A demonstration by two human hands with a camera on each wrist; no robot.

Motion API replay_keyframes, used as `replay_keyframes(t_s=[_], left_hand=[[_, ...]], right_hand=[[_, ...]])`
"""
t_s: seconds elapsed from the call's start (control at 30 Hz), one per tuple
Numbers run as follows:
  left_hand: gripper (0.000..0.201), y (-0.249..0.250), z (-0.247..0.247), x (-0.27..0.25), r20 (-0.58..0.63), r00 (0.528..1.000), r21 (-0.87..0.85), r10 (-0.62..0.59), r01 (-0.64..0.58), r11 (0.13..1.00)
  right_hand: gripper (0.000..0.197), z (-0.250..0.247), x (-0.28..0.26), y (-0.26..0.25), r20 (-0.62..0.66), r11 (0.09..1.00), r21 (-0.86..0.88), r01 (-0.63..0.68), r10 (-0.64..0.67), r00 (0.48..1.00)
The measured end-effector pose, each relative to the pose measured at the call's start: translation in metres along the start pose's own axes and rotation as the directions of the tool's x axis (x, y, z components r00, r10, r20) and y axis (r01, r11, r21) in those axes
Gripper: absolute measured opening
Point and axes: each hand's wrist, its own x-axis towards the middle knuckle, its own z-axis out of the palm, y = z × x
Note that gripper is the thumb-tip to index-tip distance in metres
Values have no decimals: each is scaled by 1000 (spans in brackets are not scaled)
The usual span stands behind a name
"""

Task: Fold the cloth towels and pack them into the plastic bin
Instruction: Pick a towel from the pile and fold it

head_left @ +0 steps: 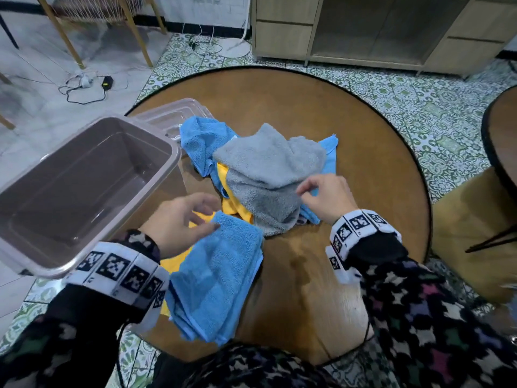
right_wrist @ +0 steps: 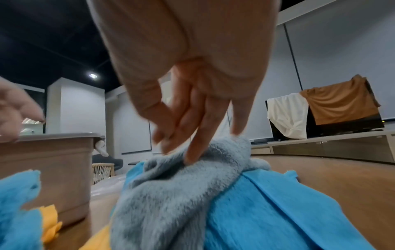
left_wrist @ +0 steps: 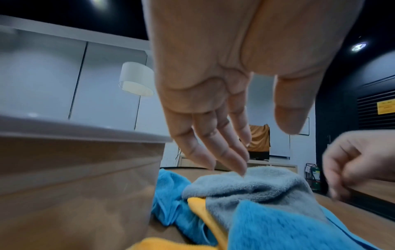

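Towels lie heaped on the round wooden table (head_left: 321, 107), a brown top with a thin dark rim, and every place below is told from the grey towel (head_left: 268, 166), a thick fleecy cloth bunched in soft folds on top of the heap. Under it and behind it spreads a crumpled blue towel (head_left: 201, 135) of looped terry with a stitched hem; a yellow towel (head_left: 235, 203) of smoother weave shows beneath its near edge. Nearer the person than the grey towel, and to its left, lies a folded blue towel (head_left: 218, 275), a flat ribbed oblong with layered edges, resting partly over yellow cloth. Left of the grey towel stands the plastic bin (head_left: 70, 186), a translucent brownish rectangular tub with rounded corners and a flanged lip, holding nothing that can be seen; its clear lid (head_left: 173, 113) lies flat behind it, beside the crumpled blue cloth. The right hand (head_left: 327, 197) is at the grey towel's near right edge, fingers (right_wrist: 196, 148) bent downward with the tips touching the nap; whether they pinch it I cannot tell. The left hand (head_left: 179, 222) hovers above the folded blue towel's far corner, fingers (left_wrist: 213, 148) loosely spread and holding nothing.
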Motion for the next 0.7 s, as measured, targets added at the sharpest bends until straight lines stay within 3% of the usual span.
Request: replay_keyframes(t_s=[0.07, 0.17, 0.2, 0.27, 0.33, 0.43, 0.53, 0.6, 0.63, 0.7], left_hand=[[27, 6, -5, 4, -70, 997, -134, 26, -35, 990], [24, 14, 2, 8, -87, 995, -241, 47, -67, 968], [24, 15, 7, 8, -86, 995, -259, 51, -72, 963], [27, 19, 18, 7, -67, 996, -234, 64, -78, 969], [27, 22, 25, 4, -43, 996, -168, 77, -83, 982], [31, 22, 23, 3, -50, 995, -114, 87, -92, 989], [59, 21, 27, 10, -74, 996, -102, 59, -66, 993], [84, 27, 33, 18, -69, 996, -142, 54, -63, 988], [86, 31, 37, 23, -59, 996, -162, 70, -79, 984], [58, 40, 44, 36, -44, 993, -248, 113, -120, 961]], right_hand=[[17, 3, -4, 7, 92, 1000, -13, -1, 2, 996], [24, 11, 4, 11, 11, 992, -124, 3, -2, 1000], [26, 13, 9, 9, 44, 975, -223, 18, -8, 999], [30, 19, 16, 1, 188, 901, -428, 73, 9, 982], [37, 24, 19, -3, 231, 873, -482, 79, 40, 972], [22, 19, 12, -8, -10, 974, -224, 20, -23, 1000], [21, 2, -5, -25, -150, 981, 144, 128, -106, 983], [28, -12, -18, -42, -160, 841, 482, 248, -194, 968], [28, -19, -24, -47, -147, 750, 596, 287, -249, 957], [29, -30, -35, -54, -87, 565, 780, 270, -329, 940]])
